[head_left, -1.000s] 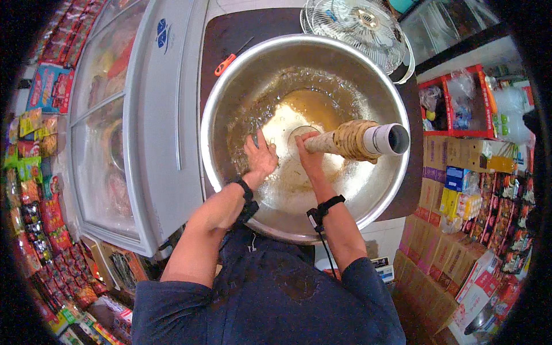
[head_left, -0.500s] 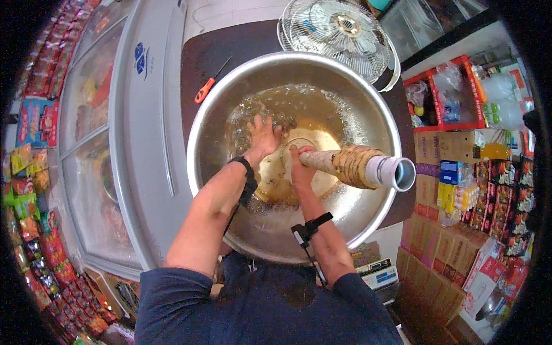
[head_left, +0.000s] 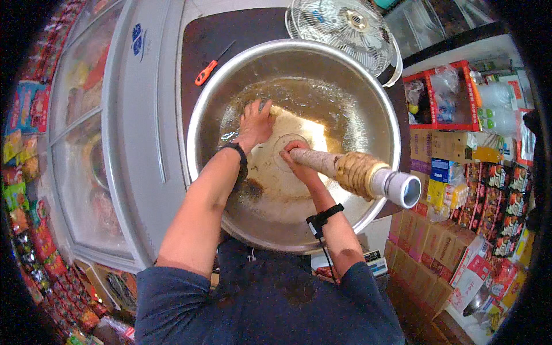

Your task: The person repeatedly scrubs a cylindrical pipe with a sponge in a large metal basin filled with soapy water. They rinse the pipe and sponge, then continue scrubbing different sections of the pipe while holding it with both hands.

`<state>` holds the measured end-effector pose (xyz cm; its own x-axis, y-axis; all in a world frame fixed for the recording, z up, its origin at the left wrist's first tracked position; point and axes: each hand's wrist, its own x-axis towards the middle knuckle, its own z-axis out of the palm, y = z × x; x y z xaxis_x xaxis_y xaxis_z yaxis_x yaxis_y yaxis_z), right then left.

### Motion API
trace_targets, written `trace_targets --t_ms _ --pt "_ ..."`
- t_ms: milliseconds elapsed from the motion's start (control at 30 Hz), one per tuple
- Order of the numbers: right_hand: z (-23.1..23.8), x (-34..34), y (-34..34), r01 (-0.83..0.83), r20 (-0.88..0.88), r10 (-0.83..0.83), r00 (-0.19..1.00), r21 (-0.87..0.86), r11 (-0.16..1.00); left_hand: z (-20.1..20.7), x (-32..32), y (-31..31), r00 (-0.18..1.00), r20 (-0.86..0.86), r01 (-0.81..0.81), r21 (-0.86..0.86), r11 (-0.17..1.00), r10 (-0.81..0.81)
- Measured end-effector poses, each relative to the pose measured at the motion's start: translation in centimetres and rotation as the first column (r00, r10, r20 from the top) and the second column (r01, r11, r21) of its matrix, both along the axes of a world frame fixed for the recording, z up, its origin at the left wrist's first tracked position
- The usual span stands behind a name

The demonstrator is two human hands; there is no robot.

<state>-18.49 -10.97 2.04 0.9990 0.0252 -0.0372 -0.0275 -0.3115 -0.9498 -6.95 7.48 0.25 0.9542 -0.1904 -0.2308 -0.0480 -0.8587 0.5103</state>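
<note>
In a large metal basin (head_left: 197,109) of murky water lies a fan stand (head_left: 276,190), its pale, dirt-stained square base tilted and partly under water. Its pole (head_left: 322,164) slants up toward the right rim, with a brown, ragged wrapping (head_left: 357,175) and a whitish open pipe end. My left hand (head_left: 256,123) rests on the upper left part of the base, fingers extended. Around the foot of the pole, my right hand (head_left: 296,159) is closed, close to the round ring in the middle of the base. Dark straps circle both wrists.
An orange-handled screwdriver (head_left: 206,73) lies on the dark tabletop (head_left: 198,43) beyond the basin. Wire fan guards (head_left: 339,29) stand at the back right. A grey sliding-glass freezer (head_left: 132,126) borders the left. Cardboard boxes (head_left: 422,241) and a red crate (head_left: 443,95) are on the right.
The base has risen and tilted, so more of it shows above the water. My left hand has moved slightly up and left with it; the pole end has shifted slightly down and right.
</note>
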Motion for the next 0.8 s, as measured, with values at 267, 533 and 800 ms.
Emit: trace_targets --t_ms 267,533,800 --pt "-1.0 -0.8 -0.2 0.056 -0.018 -0.055 0.998 0.096 0.994 2.6 -11.8 -1.0 0.839 -0.165 -0.475 0.241 0.846 0.518" --pt "1.1 -1.3 0.0 0.266 -0.141 -0.239 0.961 0.222 0.938 0.6 -7.7 -1.9 0.956 0.016 -0.292 0.165 0.942 0.294" --pt "1.3 -2.5 2.8 0.417 -0.249 -0.363 0.898 0.224 0.881 -0.4 2.1 -6.1 0.982 0.117 0.135 0.104 0.985 -0.147"
